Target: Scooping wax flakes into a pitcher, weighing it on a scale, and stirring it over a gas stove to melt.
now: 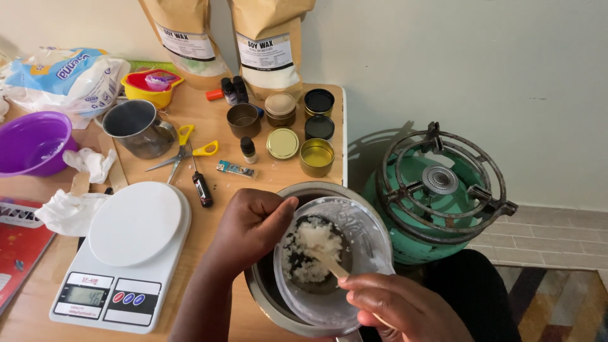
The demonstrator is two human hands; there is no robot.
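Tipping clear tub (361, 253) w/ left hand (253, 225) over pot rim (266, 297), table edge (344, 133) close.

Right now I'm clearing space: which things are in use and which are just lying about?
In use: left hand, clear tub of white flakes, wooden stick, right hand, metal pot.
Lying about: scale, scissors, purple bowl, tins.

Landmark: kitchen scale (120, 259), white, grey screen (85, 295) on its front panel. Two brown paper pouches (269, 44), white labels (265, 52), far behind it against wall. Blue-white plastic bag (66, 77) behind-left.
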